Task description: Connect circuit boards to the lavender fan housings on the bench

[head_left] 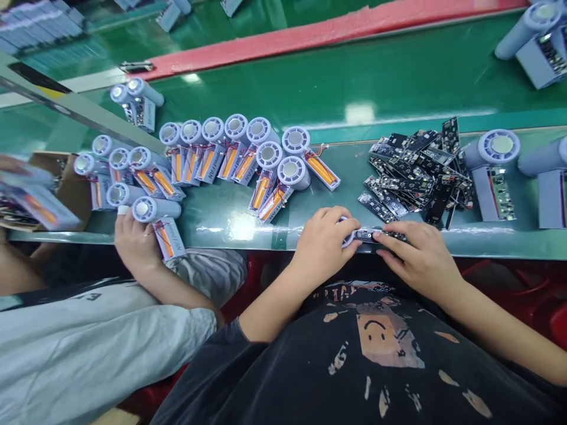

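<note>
My left hand (325,245) is wrapped round the round head of a lilac fan unit (348,235) at the table's front edge. A dark circuit board (365,235) shows on the unit's body, which points to the right. The fingers of my right hand (414,251) press on the board's right part. Behind my right hand lies a heap of dark circuit boards (416,171). Beyond my left hand, several lilac fans with orange batteries (291,171) rest on the table.
On the left, a co-worker's hand (135,242) holds another fan (168,236). A cardboard box (82,183) stands farther left. More fans (498,147) are at the right. A red strip (283,38) and a metal bar (88,115) cross behind.
</note>
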### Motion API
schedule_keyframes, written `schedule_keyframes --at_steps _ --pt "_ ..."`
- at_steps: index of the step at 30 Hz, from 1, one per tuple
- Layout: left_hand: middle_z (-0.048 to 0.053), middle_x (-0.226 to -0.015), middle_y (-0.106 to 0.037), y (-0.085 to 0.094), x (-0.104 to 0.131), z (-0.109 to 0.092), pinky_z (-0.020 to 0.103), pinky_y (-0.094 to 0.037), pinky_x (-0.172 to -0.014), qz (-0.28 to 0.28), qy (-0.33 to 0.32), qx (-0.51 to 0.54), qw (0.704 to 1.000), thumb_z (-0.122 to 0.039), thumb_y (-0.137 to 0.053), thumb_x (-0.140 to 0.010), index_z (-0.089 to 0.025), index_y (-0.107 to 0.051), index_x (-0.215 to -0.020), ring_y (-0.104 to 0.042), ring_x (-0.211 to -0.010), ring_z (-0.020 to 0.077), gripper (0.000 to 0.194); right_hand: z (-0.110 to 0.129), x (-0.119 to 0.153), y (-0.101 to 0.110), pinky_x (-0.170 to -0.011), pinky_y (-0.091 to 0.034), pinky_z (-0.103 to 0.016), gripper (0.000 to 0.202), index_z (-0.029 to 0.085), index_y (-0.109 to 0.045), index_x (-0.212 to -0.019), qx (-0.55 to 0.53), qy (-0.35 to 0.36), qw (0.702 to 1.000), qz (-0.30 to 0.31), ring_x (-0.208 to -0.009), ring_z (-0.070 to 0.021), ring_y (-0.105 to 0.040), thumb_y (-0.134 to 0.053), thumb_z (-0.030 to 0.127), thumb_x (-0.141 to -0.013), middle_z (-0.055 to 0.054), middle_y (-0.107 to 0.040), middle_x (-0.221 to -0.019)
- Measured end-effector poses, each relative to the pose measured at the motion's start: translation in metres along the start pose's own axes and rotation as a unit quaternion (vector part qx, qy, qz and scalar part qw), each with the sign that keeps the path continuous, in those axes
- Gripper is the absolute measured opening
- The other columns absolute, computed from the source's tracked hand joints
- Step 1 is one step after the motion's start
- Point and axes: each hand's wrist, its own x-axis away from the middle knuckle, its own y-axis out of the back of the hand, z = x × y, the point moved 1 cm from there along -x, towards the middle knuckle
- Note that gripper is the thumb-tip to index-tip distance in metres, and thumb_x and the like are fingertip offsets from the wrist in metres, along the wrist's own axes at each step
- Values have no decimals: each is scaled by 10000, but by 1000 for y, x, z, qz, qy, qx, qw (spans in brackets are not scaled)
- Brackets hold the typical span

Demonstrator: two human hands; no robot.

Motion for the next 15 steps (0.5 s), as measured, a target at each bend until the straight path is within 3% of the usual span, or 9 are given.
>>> schedule_keyframes --at_steps 4,10,15 --pt "63 -1149 -678 -1 0 0 459 -515 -985 -1 3 3 1000 -246 -734 -891 -199 -703 -1070 -614 -1087 273 188 -2 -1 -8 -836 -494 -418 283 195 -664 -1220 -8 18 1000 -25 -991 -267 -642 -677 173 -938 -115 -699 -1131" --pt "66 -1110 -684 -6 2 2 450 -539 -947 -34 -16 13 999 -200 -754 -857 -203 -707 -1032 -620 -1044 266 181 -6 4 -13 -801 -514 -349 190 182 -682 -1136 -33 32 994 -99 -963 -205 -661 -624 134 -962 -86 -727 -1050" --pt "64 -1057 -693 -8 1 2 450 -558 -895 -44 -22 18 999 -145 -754 -834 -200 -712 -983 -638 -1000 270 164 -7 9 -14 -827 -541 -354 173 208 -694 -1133 -13 20 994 -111 -989 -200 -665 -610 220 -983 -86 -739 -1120"
